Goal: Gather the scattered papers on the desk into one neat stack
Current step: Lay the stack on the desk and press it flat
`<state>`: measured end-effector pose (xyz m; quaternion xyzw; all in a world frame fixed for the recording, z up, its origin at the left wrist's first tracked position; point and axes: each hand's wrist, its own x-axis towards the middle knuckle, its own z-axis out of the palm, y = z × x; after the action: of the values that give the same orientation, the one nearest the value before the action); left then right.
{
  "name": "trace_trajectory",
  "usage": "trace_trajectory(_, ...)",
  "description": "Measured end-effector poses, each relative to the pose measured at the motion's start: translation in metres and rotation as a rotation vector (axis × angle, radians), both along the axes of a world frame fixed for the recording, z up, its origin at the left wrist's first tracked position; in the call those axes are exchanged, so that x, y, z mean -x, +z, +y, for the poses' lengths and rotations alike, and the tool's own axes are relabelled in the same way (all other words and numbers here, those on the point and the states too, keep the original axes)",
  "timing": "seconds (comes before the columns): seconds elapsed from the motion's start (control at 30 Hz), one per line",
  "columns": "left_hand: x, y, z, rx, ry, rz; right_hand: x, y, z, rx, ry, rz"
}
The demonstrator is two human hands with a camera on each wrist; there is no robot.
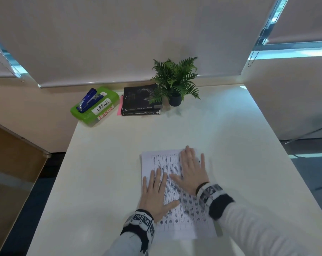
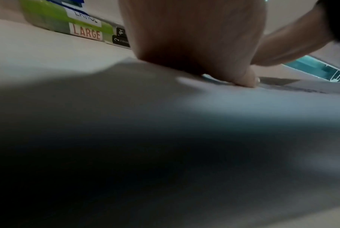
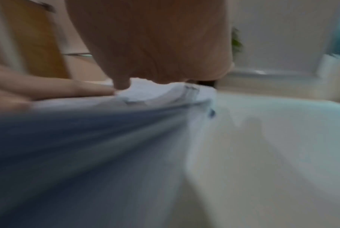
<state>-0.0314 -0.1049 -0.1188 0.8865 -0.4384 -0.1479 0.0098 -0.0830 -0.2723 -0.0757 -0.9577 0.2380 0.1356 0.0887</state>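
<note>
A: From the head view, where did the papers (image 1: 176,193) lie?

B: At about six o'clock on the surface (image 1: 101,163), near the front edge, already in one pile. The left hand (image 1: 155,195) lay flat on its left part and the right hand (image 1: 191,171) flat on its upper right, fingers straight and spread on both; neither grip was closed round anything.

A: Anything else on there?

B: At eleven o'clock a green box (image 1: 95,106) with a blue stapler (image 1: 90,100) on its lid, two dark books (image 1: 140,100) at twelve, a potted fern (image 1: 175,80) just right of them. I saw no stray sheet anywhere.

A: And the left wrist view?

B: Mostly dark. The left palm pressed down, the thumb tip on the sheet, with the green box beyond at eleven o'clock.

A: The right wrist view?

B: Blurred. The right hand lay on the pile, whose far corner showed several sheet edges slightly out of line.

A: So how far along?

B: Gathering looked done, I'd judge. What remained was squaring the edges, since the bottom corners fanned a little.
</note>
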Motion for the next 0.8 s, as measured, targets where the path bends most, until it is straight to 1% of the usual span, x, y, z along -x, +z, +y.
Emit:
trace_trajectory(0.07, 0.001, 0.000, 0.000, -0.008, 0.015, 0.007, 0.017, -0.006, 0.038, -0.098, 0.035, 0.003)
trace_trajectory(0.1, 0.003, 0.000, 0.000, 0.000, 0.018, -0.006, 0.027, -0.012, 0.055, -0.147, 0.024, -0.007)
trace_trajectory(0.13, 0.004, -0.002, 0.001, 0.027, 0.014, -0.029, 0.036, -0.020, 0.068, -0.141, 0.017, -0.030)
trace_trajectory(0.2, 0.003, -0.004, 0.001, 0.040, 0.004, -0.032, 0.045, -0.035, 0.078, -0.188, -0.021, 0.023)
trace_trajectory(0.27, 0.001, -0.006, 0.002, 0.017, -0.004, -0.027, 0.048, -0.040, 0.072, -0.144, -0.006, 0.030)
trace_trajectory(0.33, 0.000, -0.008, 0.003, -0.007, -0.020, -0.048, 0.057, -0.042, 0.059, -0.110, 0.016, -0.001)
trace_trajectory(0.4, 0.000, -0.007, 0.001, -0.024, -0.008, -0.025, 0.068, -0.043, 0.047, -0.074, 0.003, -0.029)
trace_trajectory(0.5, 0.001, -0.007, 0.001, 0.017, 0.001, -0.027, 0.083, -0.044, 0.042, -0.075, 0.000, -0.031)
trace_trajectory(0.6, -0.001, -0.009, 0.006, 0.045, -0.025, -0.060, 0.085, -0.043, 0.041, -0.073, -0.006, -0.032)
trace_trajectory(0.67, -0.003, -0.009, 0.017, 0.035, -0.069, -0.077, 0.086, -0.045, 0.040, -0.074, -0.008, -0.033)
trace_trajectory(0.73, -0.004, -0.011, 0.037, 0.047, -0.113, -0.057, 0.087, -0.048, 0.039, -0.088, -0.018, -0.027)
trace_trajectory(0.8, -0.004, -0.012, 0.059, 0.066, -0.122, -0.036, 0.088, -0.046, 0.038, -0.107, -0.011, -0.028)
